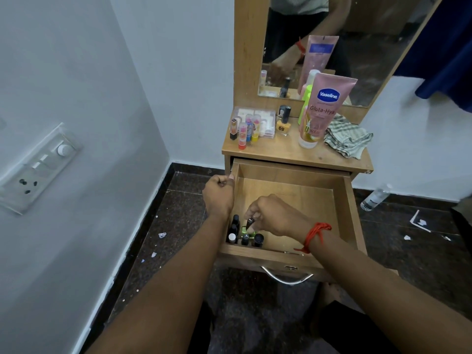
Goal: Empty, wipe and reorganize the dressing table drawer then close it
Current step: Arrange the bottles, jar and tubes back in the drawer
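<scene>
The wooden drawer (293, 198) of the dressing table stands pulled out. Several small black-capped bottles (238, 232) stand upright in its front left corner. My right hand (273, 215) is inside the drawer and pinches the black cap of a small nail polish bottle (249, 224) just above that group. My left hand (218, 194) grips the drawer's left side wall near its back. On the tabletop (286, 152) stand a pink Vaseline tube (324, 108), a yellow nail polish bottle (283, 123), several lip balm sticks (245, 131), a clear plastic box (265, 118) and a crumpled checked cloth (347, 136).
A mirror (332, 47) rises behind the tabletop. The drawer's metal handle (287, 277) hangs at its front. A wall with a switch panel (38, 167) is on the left. On the dark floor lie paper scraps (162, 235) and a plastic bottle (375, 198) on the right.
</scene>
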